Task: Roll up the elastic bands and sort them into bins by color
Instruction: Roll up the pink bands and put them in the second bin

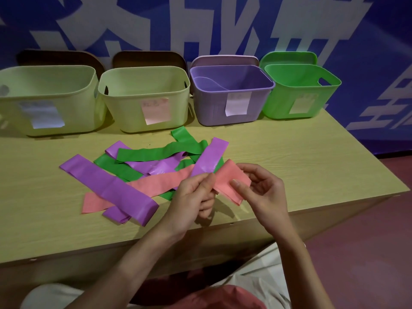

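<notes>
We are starting the roll on the pink band [231, 184], at five o'clock of the pile on the table [301, 166]. Our left hand [194, 195] and right hand [260, 192] both pinch its end. Next, we judge, comes tight turning inward.

Pink band [231, 186]: one end pinched between left hand [194, 197] and right hand [260, 192], at 4 o'clock of band pile [142, 166]. Bins at 12 o'clock: two pale yellow-green bins [142, 97], purple bin [231, 97], green bin [301, 92]. Wooden table [301, 157].
</notes>
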